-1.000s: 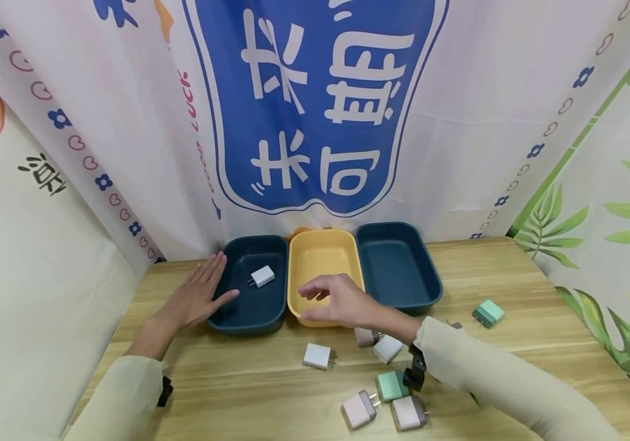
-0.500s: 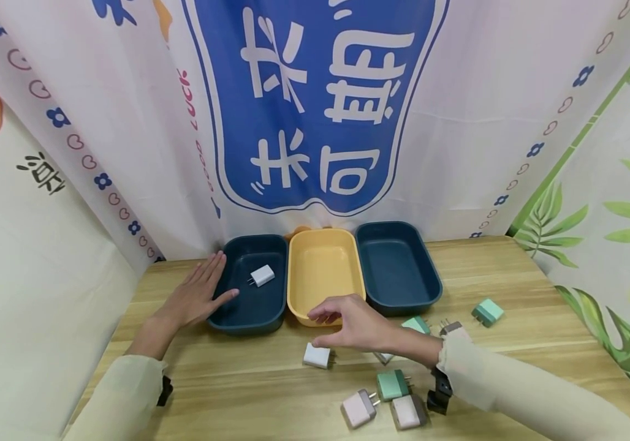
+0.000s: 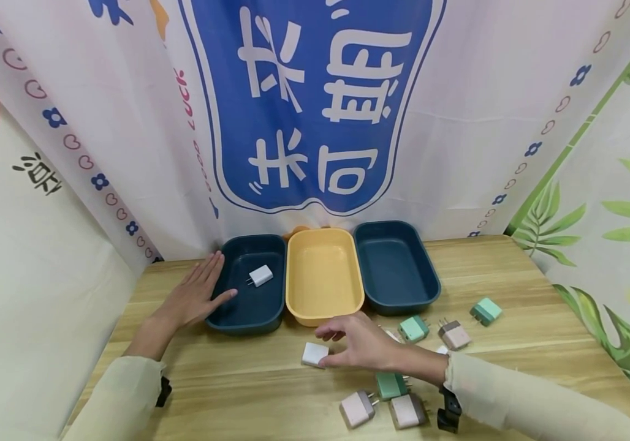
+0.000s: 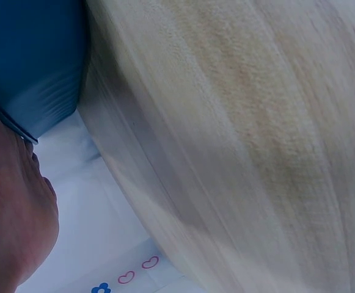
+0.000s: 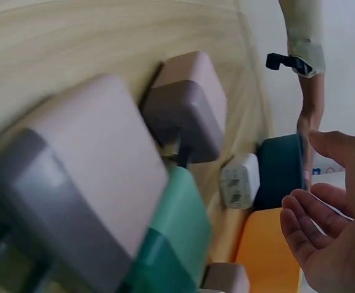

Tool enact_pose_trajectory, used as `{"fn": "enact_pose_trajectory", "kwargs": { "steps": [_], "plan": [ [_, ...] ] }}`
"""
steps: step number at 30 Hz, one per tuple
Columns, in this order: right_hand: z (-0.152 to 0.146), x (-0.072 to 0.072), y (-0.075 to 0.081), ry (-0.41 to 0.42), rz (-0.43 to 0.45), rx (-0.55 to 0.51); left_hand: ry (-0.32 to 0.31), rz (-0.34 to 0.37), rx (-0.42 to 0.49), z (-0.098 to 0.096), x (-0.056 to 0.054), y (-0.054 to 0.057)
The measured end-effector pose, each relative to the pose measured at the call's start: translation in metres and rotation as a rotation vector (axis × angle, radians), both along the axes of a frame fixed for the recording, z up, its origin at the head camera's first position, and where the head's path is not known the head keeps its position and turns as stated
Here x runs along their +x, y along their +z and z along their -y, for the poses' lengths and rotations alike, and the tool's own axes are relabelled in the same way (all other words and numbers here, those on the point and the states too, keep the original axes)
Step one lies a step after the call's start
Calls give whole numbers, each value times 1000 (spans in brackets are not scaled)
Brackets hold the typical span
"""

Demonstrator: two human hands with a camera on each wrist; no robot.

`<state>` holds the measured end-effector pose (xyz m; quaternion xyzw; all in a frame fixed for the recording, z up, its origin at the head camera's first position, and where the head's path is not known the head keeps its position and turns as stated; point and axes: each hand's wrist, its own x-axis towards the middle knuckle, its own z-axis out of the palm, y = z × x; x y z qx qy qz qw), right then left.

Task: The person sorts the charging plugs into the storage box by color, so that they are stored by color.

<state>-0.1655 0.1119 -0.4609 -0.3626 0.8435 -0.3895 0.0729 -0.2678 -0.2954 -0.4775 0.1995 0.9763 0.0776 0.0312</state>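
Note:
My left hand [image 3: 190,297] rests with spread fingers on the left rim of a dark blue bin [image 3: 251,312]. Inside that bin lies a white plug charger [image 3: 260,275]. Over the table, just in front of the yellow bin [image 3: 324,278], my right hand [image 3: 364,344] reaches toward a second white charger [image 3: 314,354]. Its thumb overlaps this charger's right edge in the head view. In the right wrist view the right hand's fingers [image 5: 314,220] are loosely bent, with thumb and fingers apart and nothing between them.
A second dark blue bin [image 3: 398,266] stands right of the yellow one. Several chargers are scattered at the right: a green one [image 3: 414,329], a pink one [image 3: 455,334], another green [image 3: 485,311] and a pink-and-grey one [image 3: 357,408]. A printed curtain [image 3: 447,153] hangs behind.
My right hand has moved from over the yellow bin back toward me, down to the white charger on the table. The left hand stays on the bin's rim.

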Motion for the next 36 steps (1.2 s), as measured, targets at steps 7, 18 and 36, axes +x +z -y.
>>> {"fn": "enact_pose_trajectory", "kwargs": {
  "steps": [7,18,36],
  "plan": [
    [2,3,-16,-13,-134,7,-4,-2,2,1,0,0],
    [5,5,-28,-69,-137,87,2,-3,-8,1,0,0],
    [17,-2,-39,-47,-145,104,4,-5,0,0,0,-1]
  ]
}}
